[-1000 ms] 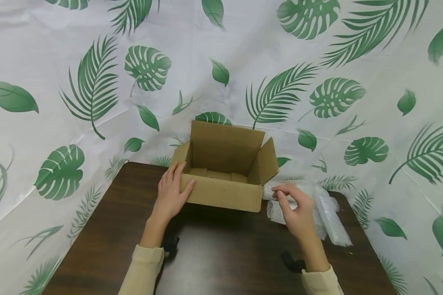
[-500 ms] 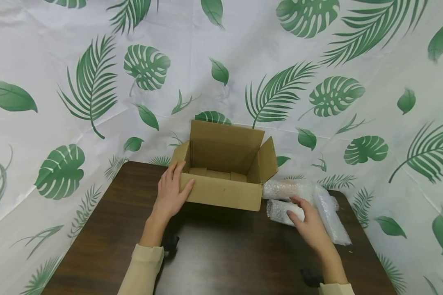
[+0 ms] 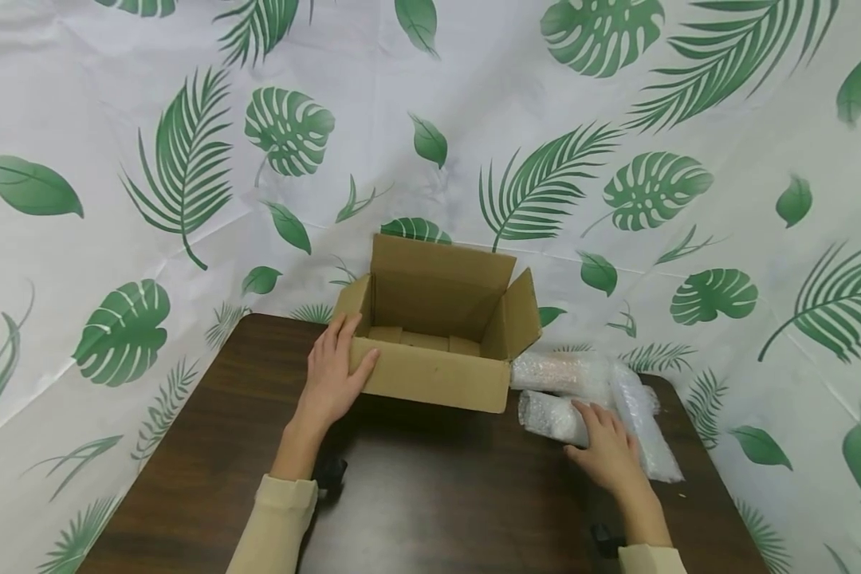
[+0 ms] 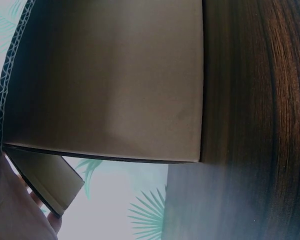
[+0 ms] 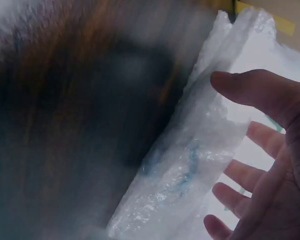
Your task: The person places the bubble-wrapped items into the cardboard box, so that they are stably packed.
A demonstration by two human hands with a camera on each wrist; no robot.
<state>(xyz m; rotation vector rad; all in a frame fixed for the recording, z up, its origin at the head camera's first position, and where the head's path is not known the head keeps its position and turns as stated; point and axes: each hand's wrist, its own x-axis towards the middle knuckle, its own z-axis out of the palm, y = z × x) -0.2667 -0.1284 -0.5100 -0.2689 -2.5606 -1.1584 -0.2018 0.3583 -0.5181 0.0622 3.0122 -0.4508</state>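
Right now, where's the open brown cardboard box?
Head view, centre: the box sits on the dark wooden table, left hand on its left end, clear bubble-wrapped packages to its right.

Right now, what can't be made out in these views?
- Bubble-wrapped packages, head view: exact contents, obscured by the wrap.
- Carton, head view: near part of its floor, hidden by its front wall.
- Left grip, left wrist view: cut off by the left edge.
- Table, right wrist view: surface blurred.
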